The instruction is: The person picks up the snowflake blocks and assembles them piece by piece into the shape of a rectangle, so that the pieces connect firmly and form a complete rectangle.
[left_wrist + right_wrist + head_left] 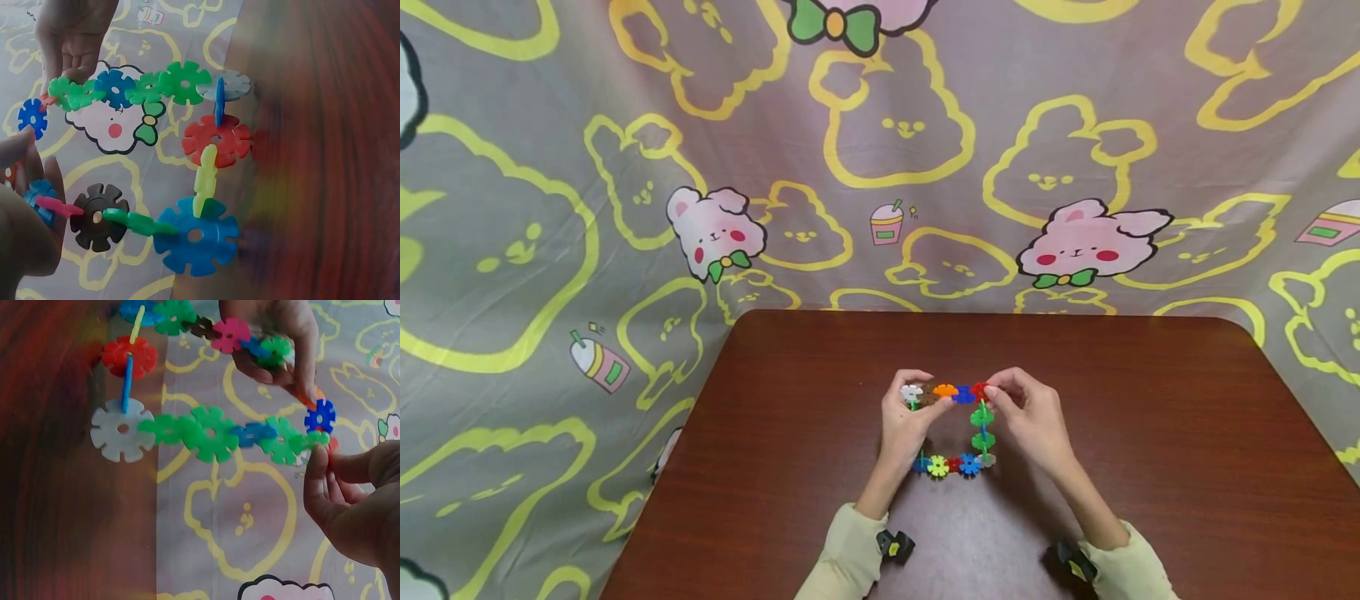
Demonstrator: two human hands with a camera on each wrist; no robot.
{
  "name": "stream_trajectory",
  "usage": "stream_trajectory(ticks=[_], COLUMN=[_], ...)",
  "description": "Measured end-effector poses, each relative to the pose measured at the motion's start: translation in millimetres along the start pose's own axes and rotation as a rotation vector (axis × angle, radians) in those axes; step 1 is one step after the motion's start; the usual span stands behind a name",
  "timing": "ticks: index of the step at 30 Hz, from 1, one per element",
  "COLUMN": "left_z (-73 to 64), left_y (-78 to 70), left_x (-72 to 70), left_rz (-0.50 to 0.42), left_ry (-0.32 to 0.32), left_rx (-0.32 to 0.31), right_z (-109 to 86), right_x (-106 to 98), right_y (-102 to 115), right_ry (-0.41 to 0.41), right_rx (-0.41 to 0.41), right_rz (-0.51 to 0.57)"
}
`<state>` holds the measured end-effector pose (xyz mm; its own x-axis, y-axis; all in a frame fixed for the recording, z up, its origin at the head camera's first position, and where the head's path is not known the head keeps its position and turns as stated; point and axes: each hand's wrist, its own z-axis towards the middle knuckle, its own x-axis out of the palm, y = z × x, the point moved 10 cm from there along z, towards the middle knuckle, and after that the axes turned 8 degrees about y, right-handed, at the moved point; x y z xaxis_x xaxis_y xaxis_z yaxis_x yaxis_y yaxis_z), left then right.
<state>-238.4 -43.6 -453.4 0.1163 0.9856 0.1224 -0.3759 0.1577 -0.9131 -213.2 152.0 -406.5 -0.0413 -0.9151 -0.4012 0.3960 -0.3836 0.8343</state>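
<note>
Notched plastic snowflake discs in many colours are linked into a four-sided ring, held up between both hands. My left hand (904,429) grips its top side, thumb along the orange disc (946,390) and close to the dark blue disc (32,119). The right hand (1036,421) pinches the red disc (979,389) at the top right corner. Green discs (211,432) with a blue one among them run down the right side to a grey disc (122,430). Along the lower side show a yellow disc (937,467), another red disc (217,141) and blue ones. The left hand partly hides the left side.
A brown wooden table (790,400) lies under the hands. Behind and to the left hangs a grey cloth (760,150) with yellow outlines and cartoon rabbits. Black wrist cameras are strapped at both cuffs, the left camera (896,546) and the right camera (1075,560).
</note>
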Motion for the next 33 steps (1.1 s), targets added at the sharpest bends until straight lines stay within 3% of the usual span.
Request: stream_trajectory(ticks=[5, 11, 15, 18, 22, 25, 28, 33], left_z=[1.2, 4.4, 4.6, 5.8, 11.6, 16.4, 18.1, 19.7], left_y=[5.6, 35.7, 57.4, 69.4, 75.6, 76.8, 79.0, 79.2], left_x=[0.2, 6.2, 4.2, -0.9, -10.8, -17.2, -20.4, -23.0], left_rz=[-0.025, -0.112, -0.025, 0.127, 0.342, 0.416, 0.408, 0.281], left_ry=[0.000, 0.090, 0.133, 0.167, 0.209, 0.244, 0.289, 0.301], left_rx=[-0.037, -0.255, -0.376, -0.431, -0.448, -0.432, -0.432, -0.443], right_z=[1.9, 7.6, 10.3, 11.5, 14.0, 15.6, 16.2, 16.5], right_x=[1.5, 4.3, 8.5, 14.2, 22.9, 28.3, 31.5, 29.6], right_y=[-3.5, -33.2, -63.0, -83.9, -105.0, -114.5, -119.1, -118.8], right_ry=[-0.033, -0.022, 0.006, 0.037, 0.067, 0.088, 0.116, 0.161], right_rx=[0.031, 0.162, 0.267, 0.327, 0.376, 0.401, 0.418, 0.415], right_rz=[0.034, 0.113, 0.149, 0.163, 0.215, 0.296, 0.362, 0.378])
